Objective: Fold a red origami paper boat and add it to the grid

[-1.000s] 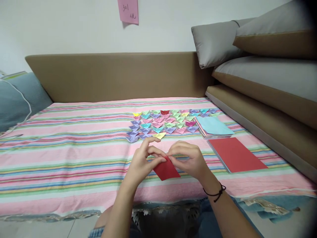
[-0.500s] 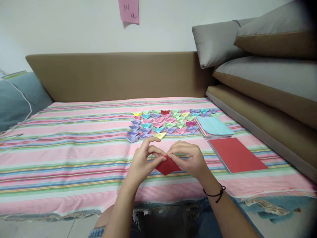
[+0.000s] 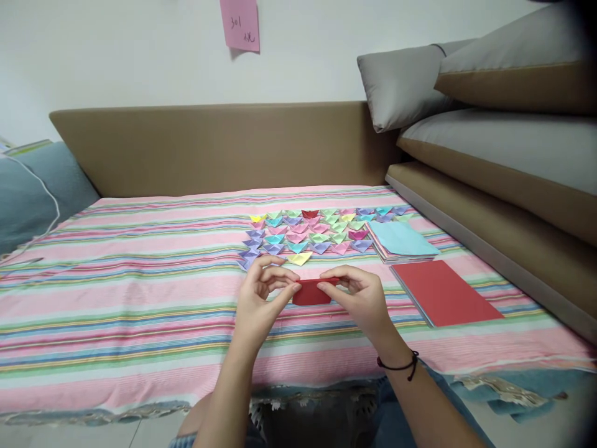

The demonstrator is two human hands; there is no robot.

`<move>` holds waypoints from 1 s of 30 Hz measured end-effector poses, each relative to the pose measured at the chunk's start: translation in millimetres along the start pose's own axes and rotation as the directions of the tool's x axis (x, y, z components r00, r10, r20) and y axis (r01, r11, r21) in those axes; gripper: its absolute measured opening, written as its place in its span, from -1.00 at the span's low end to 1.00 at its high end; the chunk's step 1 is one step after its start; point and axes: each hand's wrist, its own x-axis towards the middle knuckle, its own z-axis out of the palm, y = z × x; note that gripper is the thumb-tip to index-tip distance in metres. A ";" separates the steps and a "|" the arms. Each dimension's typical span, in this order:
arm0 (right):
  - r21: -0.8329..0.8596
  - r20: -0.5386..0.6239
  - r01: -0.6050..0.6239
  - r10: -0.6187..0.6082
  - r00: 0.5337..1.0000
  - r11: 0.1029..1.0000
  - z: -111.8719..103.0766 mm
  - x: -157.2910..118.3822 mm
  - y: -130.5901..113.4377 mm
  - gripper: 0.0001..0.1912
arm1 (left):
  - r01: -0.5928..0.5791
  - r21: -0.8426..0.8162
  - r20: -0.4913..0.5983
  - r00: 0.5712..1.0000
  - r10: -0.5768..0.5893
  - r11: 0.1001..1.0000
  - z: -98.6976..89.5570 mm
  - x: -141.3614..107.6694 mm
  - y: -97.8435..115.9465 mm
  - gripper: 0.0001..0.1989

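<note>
Between my hands is a small piece of folded red paper (image 3: 311, 294), raised a little over the striped cloth. Thumb and fingers of my left hand (image 3: 265, 292) pinch its left end. My right hand (image 3: 357, 295), with a black cord bracelet (image 3: 398, 367) on its wrist, pinches the right end. The paper now looks like a low wide rectangle with a straight top edge. Just beyond my hands lie several rows of folded paper boats (image 3: 298, 238) in many colours; a yellow boat (image 3: 299, 258) is nearest to the paper.
Right of my hands lie a stack of red paper sheets (image 3: 448, 292) and a stack with light blue paper (image 3: 403, 239) on top. Grey and brown cushions (image 3: 504, 149) pile up at the right. A striped cloth (image 3: 116, 298) covers the surface; a brown backrest (image 3: 224, 149) stands behind.
The red paper has gone from a pointed diamond shape to a flat-topped rectangle. My hands have moved apart, from its top middle to its two ends.
</note>
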 end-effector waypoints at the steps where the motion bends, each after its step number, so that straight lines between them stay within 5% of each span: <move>1: -0.017 -0.002 0.021 -0.021 1.000 1.000 -0.5 -0.1 -0.1 -0.92 | -0.001 0.007 -0.013 1.000 0.001 1.000 0.3 -0.1 0.2 -0.62; 20: -0.073 -0.026 0.097 -0.099 0.995 0.993 -3.0 -0.2 -2.1 -0.95 | 0.020 0.001 -0.097 0.995 -0.019 1.000 0.8 -0.2 0.0 -0.52; 30: 0.141 -0.066 -0.103 0.113 0.991 0.985 -2.3 1.3 -3.1 -0.81 | 0.088 -0.062 -0.179 0.979 -0.098 0.994 3.0 0.3 6.6 -0.52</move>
